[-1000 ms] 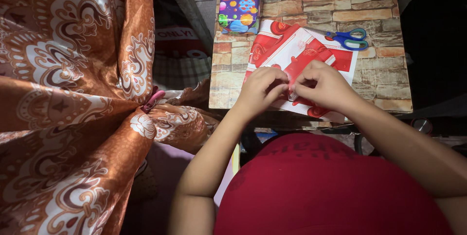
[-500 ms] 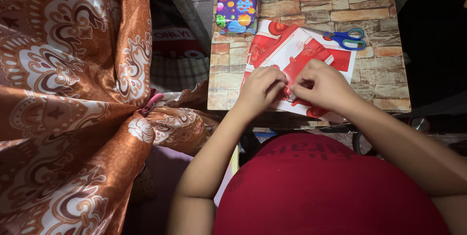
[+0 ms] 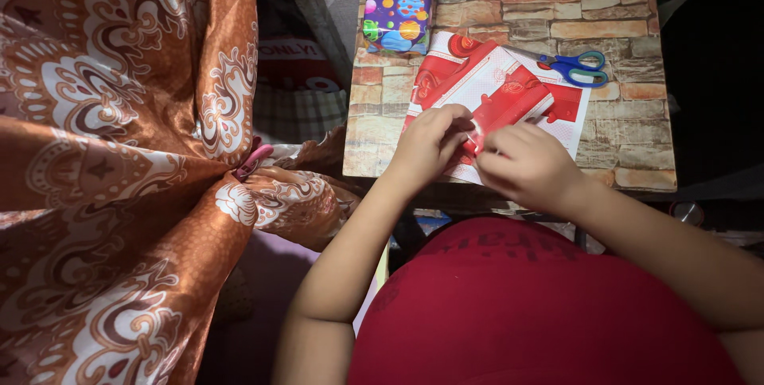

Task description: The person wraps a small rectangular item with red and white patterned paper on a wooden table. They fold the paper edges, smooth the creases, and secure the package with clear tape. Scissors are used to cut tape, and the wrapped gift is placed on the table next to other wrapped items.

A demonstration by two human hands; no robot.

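Fingers (image 3: 464, 132) of both hands pinch red-white wrapping paper (image 3: 497, 90) nr scissors (image 3: 574, 66).

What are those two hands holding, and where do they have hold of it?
Both the left hand and the right hand pinch the near end of a parcel in red and white wrapping paper, fingertips meeting at its near edge.
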